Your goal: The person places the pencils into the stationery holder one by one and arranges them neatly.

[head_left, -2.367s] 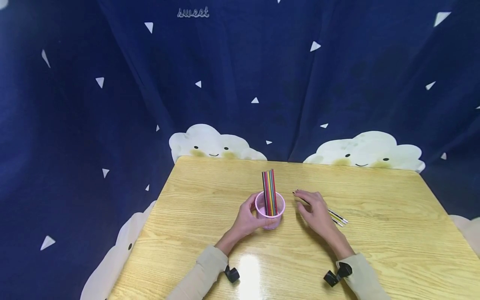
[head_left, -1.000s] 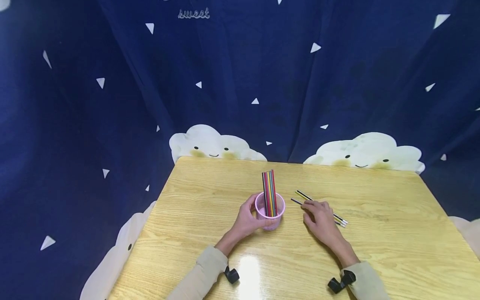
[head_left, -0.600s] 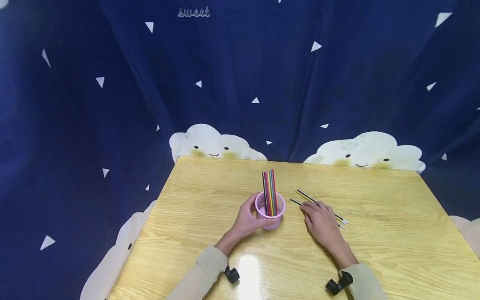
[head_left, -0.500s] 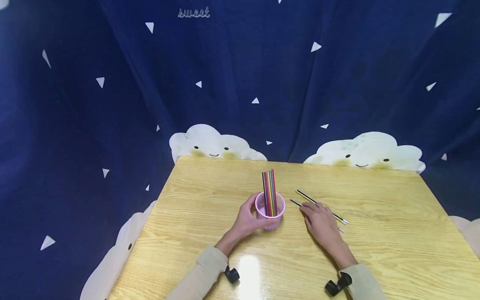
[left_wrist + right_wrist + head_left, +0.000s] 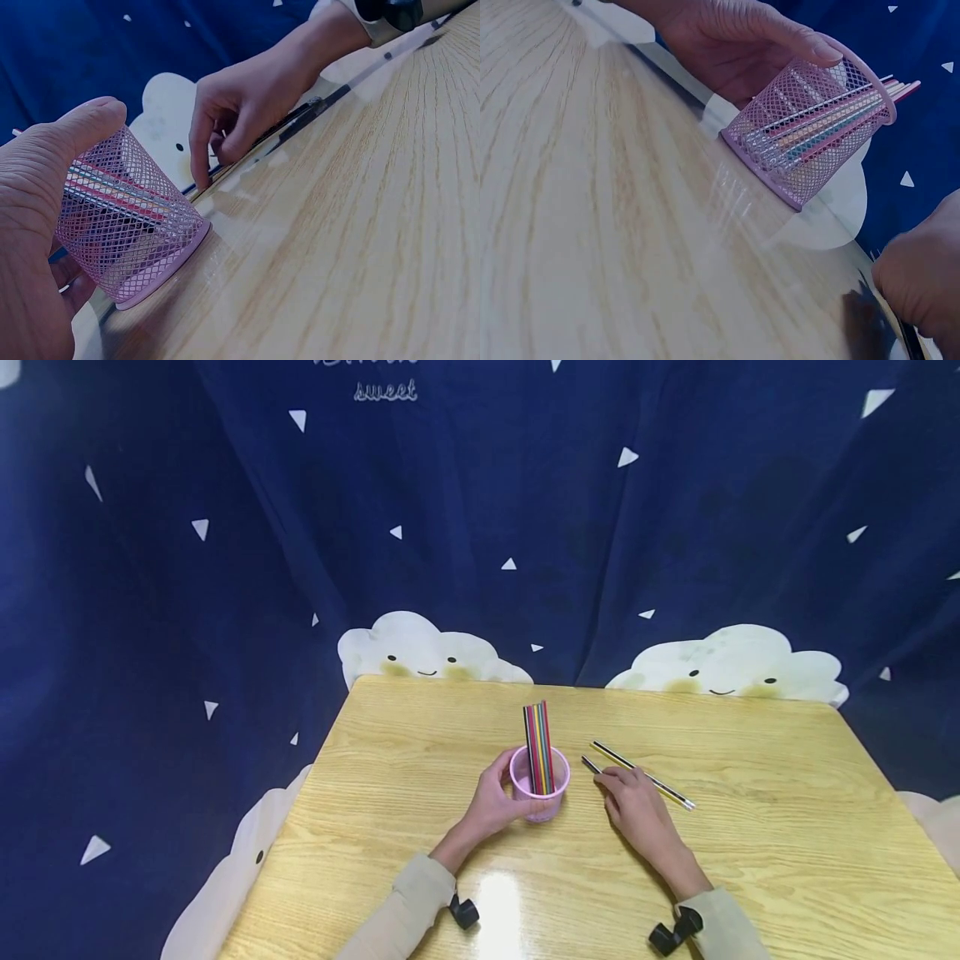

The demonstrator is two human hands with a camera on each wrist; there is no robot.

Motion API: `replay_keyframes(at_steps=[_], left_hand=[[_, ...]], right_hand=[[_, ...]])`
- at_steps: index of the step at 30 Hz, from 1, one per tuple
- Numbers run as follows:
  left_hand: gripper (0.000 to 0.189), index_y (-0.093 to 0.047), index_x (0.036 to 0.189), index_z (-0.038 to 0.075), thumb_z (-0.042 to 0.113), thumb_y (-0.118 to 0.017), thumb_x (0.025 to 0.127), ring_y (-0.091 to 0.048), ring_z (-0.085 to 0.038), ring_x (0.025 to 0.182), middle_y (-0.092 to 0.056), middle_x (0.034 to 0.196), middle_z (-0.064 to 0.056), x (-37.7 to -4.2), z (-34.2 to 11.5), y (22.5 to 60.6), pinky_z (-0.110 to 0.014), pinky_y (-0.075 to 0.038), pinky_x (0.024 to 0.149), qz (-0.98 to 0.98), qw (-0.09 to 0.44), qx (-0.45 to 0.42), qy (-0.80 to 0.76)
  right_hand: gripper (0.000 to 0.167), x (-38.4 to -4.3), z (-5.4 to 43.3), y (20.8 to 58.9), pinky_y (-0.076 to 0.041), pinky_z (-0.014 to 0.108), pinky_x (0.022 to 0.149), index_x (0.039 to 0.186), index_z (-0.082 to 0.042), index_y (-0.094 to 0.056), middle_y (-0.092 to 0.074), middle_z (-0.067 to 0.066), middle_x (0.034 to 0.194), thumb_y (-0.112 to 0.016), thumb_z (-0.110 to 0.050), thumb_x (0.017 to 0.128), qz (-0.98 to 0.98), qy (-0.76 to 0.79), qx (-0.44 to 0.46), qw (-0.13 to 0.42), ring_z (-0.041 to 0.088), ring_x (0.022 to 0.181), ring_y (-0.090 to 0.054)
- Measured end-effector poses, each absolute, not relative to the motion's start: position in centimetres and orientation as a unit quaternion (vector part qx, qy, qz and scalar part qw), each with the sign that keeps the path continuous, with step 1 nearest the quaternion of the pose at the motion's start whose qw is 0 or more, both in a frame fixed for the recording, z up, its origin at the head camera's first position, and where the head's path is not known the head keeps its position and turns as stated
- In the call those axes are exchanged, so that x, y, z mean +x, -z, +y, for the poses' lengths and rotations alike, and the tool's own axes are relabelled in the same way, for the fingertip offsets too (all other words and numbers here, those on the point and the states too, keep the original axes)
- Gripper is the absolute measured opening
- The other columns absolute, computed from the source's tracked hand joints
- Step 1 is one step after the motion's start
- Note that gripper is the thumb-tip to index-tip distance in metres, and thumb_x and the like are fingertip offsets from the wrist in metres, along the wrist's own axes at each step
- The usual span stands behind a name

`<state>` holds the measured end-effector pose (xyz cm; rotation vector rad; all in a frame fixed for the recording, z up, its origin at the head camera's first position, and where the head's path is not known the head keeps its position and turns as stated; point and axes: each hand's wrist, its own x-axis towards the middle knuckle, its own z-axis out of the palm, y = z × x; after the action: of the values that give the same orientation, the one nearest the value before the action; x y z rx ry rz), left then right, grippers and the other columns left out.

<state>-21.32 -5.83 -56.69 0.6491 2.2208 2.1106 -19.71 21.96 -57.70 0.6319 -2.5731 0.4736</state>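
Observation:
My left hand (image 5: 498, 797) grips a pink mesh pencil cup (image 5: 127, 217), thumb and fingers curled round its side. Several colored pencils (image 5: 538, 747) stand leaning together inside the cup, which is upright on the table. To the right of it, my right hand (image 5: 637, 806) pinches a dark pencil (image 5: 590, 764) low over the tabletop; only its front end shows past the fingertips in the head view. Just beyond that hand, striped black and yellow pencils (image 5: 671, 792) lie side by side, partly behind the fingers.
The wooden table (image 5: 420, 727) carries the cup and the loose pencils. A dark blue curtain (image 5: 480, 485) with white triangles and smiling clouds hangs behind its far edge. Each wrist wears a small black camera, such as the left one (image 5: 464, 911).
My right hand first drew back from the striped pencils, then closed on the dark pencil and shifted slightly left. That pencil has turned, its rear end now hidden. The left hand and cup stayed still.

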Motion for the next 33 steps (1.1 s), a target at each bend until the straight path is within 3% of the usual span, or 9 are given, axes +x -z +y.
replay_keyframes(at_steps=[4, 9, 15, 21, 24, 30, 33], left_hand=[[0.086, -0.055, 0.147, 0.008, 0.010, -0.095, 0.071, -0.064, -0.026, 0.122, -0.066, 0.135, -0.011, -21.3, -5.8, 56.6, -0.042, -0.051, 0.109, 0.716, 0.005, 0.204, -0.667], [0.088, -0.055, 0.148, 0.009, 0.010, -0.095, 0.070, -0.065, -0.028, 0.118, -0.067, 0.133, -0.011, -21.2, -5.8, 56.4, -0.045, -0.053, 0.106, 0.721, 0.004, 0.205, -0.662], [0.088, -0.053, 0.148, 0.001, 0.002, -0.093, 0.070, -0.064, -0.040, 0.117, -0.066, 0.133, -0.020, -20.9, -5.8, 55.8, -0.058, -0.051, 0.105, 0.715, 0.007, 0.203, -0.669], [0.089, -0.049, 0.148, -0.005, -0.004, -0.090, 0.070, -0.061, -0.049, 0.119, -0.063, 0.136, -0.027, -21.2, -5.6, 56.1, -0.065, -0.048, 0.105, 0.712, 0.003, 0.208, -0.671], [0.089, -0.051, 0.148, -0.002, -0.002, -0.092, 0.069, -0.062, -0.045, 0.119, -0.064, 0.136, -0.023, -21.3, -5.6, 56.0, -0.061, -0.049, 0.105, 0.714, -0.001, 0.209, -0.668], [0.088, -0.055, 0.147, 0.006, 0.005, -0.095, 0.068, -0.065, -0.034, 0.119, -0.067, 0.134, -0.014, -21.3, -5.8, 56.2, -0.051, -0.052, 0.106, 0.712, 0.001, 0.207, -0.671], [0.089, -0.056, 0.147, 0.009, 0.010, -0.096, 0.068, -0.065, -0.031, 0.119, -0.068, 0.134, -0.010, -21.3, -6.1, 56.3, -0.049, -0.052, 0.107, 0.717, 0.006, 0.209, -0.665]], right_hand=[[0.027, -19.6, 21.8, 57.2, -0.051, 0.060, 0.100, 0.113, 0.000, -0.076, -0.072, 0.019, 0.115, -0.073, 0.001, 0.086, -0.935, -0.184, 0.220, 0.207, 0.040, 0.107, -0.068], [0.025, -19.4, 21.5, 56.0, -0.057, 0.053, 0.089, 0.109, -0.002, -0.078, -0.073, 0.014, 0.113, -0.074, 0.005, 0.085, -0.923, -0.229, 0.224, 0.212, 0.035, 0.103, -0.069], [0.027, -19.3, 21.3, 54.0, -0.060, 0.050, 0.082, 0.109, -0.001, -0.077, -0.073, 0.011, 0.110, -0.076, 0.009, 0.084, -0.899, -0.291, 0.231, 0.232, 0.030, 0.101, -0.071], [0.036, -19.7, 21.2, 52.7, -0.062, 0.041, 0.073, 0.111, -0.002, -0.076, -0.073, 0.010, 0.110, -0.080, 0.015, 0.079, -0.875, -0.333, 0.253, 0.245, 0.019, 0.084, -0.071], [0.039, -20.0, 21.1, 52.0, -0.060, 0.034, 0.072, 0.112, -0.001, -0.075, -0.073, 0.011, 0.111, -0.079, 0.017, 0.078, -0.858, -0.354, 0.267, 0.261, 0.018, 0.081, -0.070], [0.038, -20.2, 20.6, 50.1, -0.052, 0.014, 0.082, 0.114, -0.001, -0.075, -0.074, 0.011, 0.114, -0.077, 0.016, 0.081, -0.831, -0.392, 0.267, 0.292, 0.019, 0.083, -0.069], [0.039, -20.1, 20.3, 48.9, -0.048, 0.010, 0.084, 0.116, -0.002, -0.076, -0.074, 0.012, 0.115, -0.077, 0.016, 0.081, -0.818, -0.407, 0.261, 0.311, 0.018, 0.083, -0.069]])
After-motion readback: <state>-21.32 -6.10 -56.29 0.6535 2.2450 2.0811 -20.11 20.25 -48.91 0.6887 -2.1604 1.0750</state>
